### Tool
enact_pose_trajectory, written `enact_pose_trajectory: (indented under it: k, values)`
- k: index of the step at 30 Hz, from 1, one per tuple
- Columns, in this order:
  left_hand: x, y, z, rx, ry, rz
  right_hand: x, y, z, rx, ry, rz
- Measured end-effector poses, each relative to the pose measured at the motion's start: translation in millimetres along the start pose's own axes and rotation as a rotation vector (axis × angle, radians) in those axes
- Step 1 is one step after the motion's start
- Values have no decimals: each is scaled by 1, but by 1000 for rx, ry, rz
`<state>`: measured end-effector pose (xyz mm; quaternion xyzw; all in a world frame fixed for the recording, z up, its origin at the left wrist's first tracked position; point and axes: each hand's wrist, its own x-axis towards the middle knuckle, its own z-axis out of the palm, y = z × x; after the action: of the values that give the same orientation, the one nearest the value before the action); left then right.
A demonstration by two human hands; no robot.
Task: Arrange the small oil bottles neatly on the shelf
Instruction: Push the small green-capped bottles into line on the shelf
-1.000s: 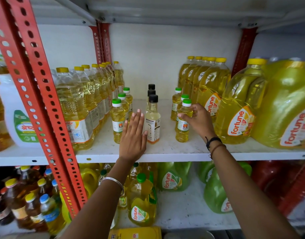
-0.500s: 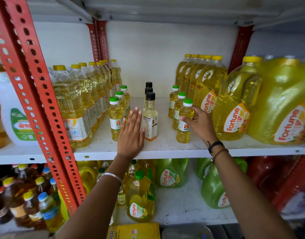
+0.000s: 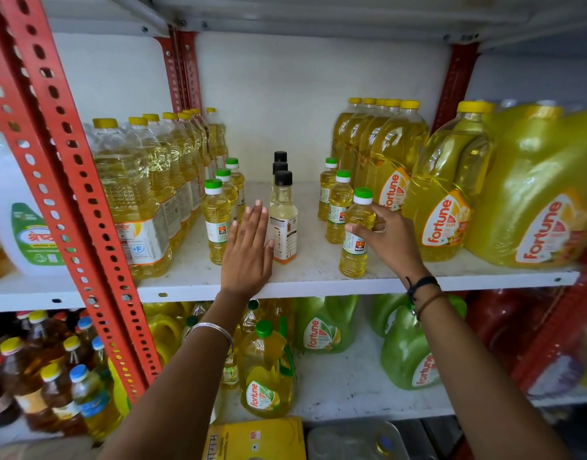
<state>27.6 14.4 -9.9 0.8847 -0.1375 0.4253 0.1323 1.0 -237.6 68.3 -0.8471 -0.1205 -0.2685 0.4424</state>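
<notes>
The right hand (image 3: 390, 240) was wrapped around the front green-capped bottle (image 3: 357, 234), which stood upright on the shelf (image 3: 318, 280) just right of the black-capped bottle (image 3: 283, 220) and slightly forward of the two green-capped bottles behind it (image 3: 339, 207). The left hand (image 3: 247, 257) was held flat and released, fingers straight, just left of the black-capped bottle, its thumb at the bottle's base; contact could not be told. A second green-capped bottle (image 3: 216, 224) stood just beyond that hand. The gripped bottle was judged to need pushing back into line.

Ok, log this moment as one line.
phase: aligning rows | right hand: grips front green-capped bottle | left hand: flat, open, beside black-capped bottle
</notes>
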Motion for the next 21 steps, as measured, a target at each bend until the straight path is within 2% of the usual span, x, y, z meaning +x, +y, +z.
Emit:
enact_pose_trajectory:
  k: [12, 14, 16, 19, 21]
  values:
    - [-2, -1, -2, -4, 7, 16, -8, -3, 2, -56, 27, 27]
    - [-3, -4, -5, 8, 32, 14, -14, -3, 6, -109, 94, 80]
    - [-4, -11, -11, 30, 60, 1, -22, -11, 9, -182, 251, 55]
    - [-6, -31, -20, 72, 74, 10, -30, -36, 20, -93, 477, -146]
    - [-10, -43, -23, 83, 80, 9, -30, -56, 35, 56, 483, -244]
